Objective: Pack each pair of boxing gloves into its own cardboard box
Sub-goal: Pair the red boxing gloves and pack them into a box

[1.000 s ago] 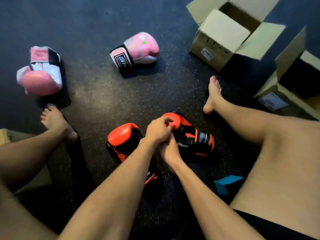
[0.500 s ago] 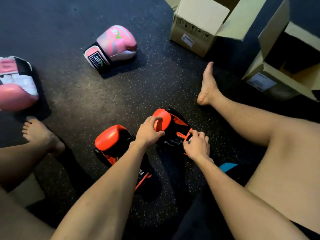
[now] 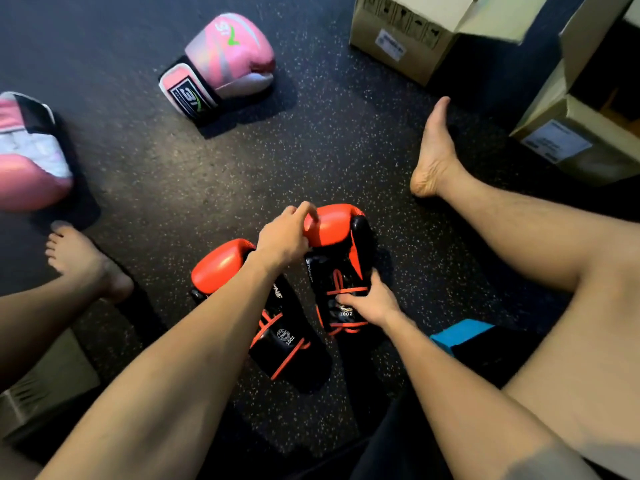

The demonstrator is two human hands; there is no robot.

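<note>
The red glove (image 3: 341, 237) is right between the legs, padded end pointing away; left hand (image 3: 282, 237) curls over that padding, right hand (image 3: 369, 301) wraps the laced cuff, both gripping it tight; the second red glove (image 3: 221, 263) lies just beside it under the left forearm; a pink glove (image 3: 225, 64) sits farther out, the other pink glove (image 3: 29, 157) off left; cardboard box (image 3: 398, 39) and second cardboard box (image 3: 568, 140) stand open, far right.

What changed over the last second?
The right hand slid along the held red glove, from its padded end to the laced cuff, and grips there. The left hand kept gripping the padded end. The other red glove, pink gloves and boxes stayed put.
</note>
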